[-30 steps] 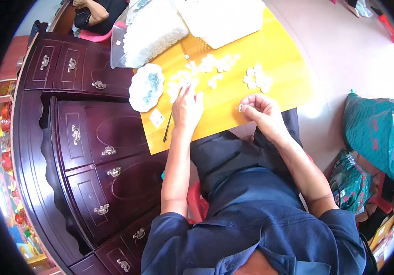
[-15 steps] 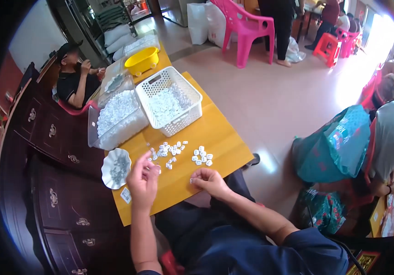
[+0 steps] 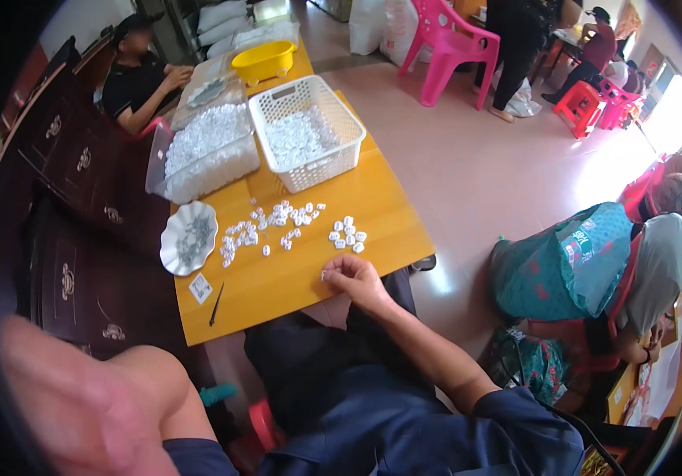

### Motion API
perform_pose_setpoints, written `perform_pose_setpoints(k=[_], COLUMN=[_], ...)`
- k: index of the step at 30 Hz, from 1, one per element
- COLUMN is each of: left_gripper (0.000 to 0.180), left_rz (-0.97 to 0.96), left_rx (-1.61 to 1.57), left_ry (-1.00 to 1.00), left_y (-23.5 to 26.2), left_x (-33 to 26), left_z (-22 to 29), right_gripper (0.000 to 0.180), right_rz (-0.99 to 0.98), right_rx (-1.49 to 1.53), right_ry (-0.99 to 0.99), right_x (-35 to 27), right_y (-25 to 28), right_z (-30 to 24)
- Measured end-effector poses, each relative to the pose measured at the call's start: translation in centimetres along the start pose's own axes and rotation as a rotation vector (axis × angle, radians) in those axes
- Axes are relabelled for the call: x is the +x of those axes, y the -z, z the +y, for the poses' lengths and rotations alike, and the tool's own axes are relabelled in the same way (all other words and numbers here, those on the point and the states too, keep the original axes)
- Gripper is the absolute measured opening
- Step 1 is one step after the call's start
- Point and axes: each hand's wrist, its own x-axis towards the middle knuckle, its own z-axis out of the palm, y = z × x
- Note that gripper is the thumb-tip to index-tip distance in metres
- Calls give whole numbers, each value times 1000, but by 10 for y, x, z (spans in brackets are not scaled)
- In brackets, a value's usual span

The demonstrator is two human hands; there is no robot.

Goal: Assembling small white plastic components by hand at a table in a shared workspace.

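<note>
My right hand (image 3: 355, 282) hovers at the table's near edge, thumb and forefinger closed on a small white plastic piece (image 3: 325, 275). Just beyond it lies a small group of white pieces (image 3: 347, 235) with dark marks. Further left, many similar loose pieces (image 3: 239, 236) are scattered over the wooden table (image 3: 285, 289). My left hand (image 3: 79, 397) is raised close to the camera at the lower left, off the table. It is smeared by motion, so its fingers cannot be made out. A thin dark tool (image 3: 216, 305) lies near the table's left edge, beside a printed square card (image 3: 200, 289).
A white scalloped dish (image 3: 168, 246) holds greyish bits. Behind it stand a clear tub (image 3: 212, 166) and a white basket (image 3: 313, 170), both filled with pieces, and a yellow container (image 3: 263, 63). A person (image 3: 130, 87) sits at the far left. Teal bags (image 3: 555, 262) stand right.
My left hand has left the loose pieces and swung back toward me, up to the camera. My right hand keeps its pinch beside the small group. The view has shifted slightly.
</note>
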Motion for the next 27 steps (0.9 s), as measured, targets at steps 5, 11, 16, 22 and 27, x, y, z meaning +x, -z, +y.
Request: perform_pose_setpoints(k=[5,11,16,22,27], left_gripper=[41,39,38,36,35], left_rz=[-77,-145,-5,9,-87], left_rx=[59,247,650,797,749], left_ry=[116,41,-146,-35,192], left_y=[2,36,49,58,55], left_x=[-5,7,25,9,-5], left_z=[-9,-41,-45,-18,-2], right_gripper=[8,12,13,11,10], right_rz=[44,12,72,54,39], right_rx=[19,-135,-350,-63,13], right_ry=[7,69,151,-5,-31], right_x=[15,21,-12,-16,8], right_y=[9,-3,11,1,0], right_z=[-13,-12,7,6,-8])
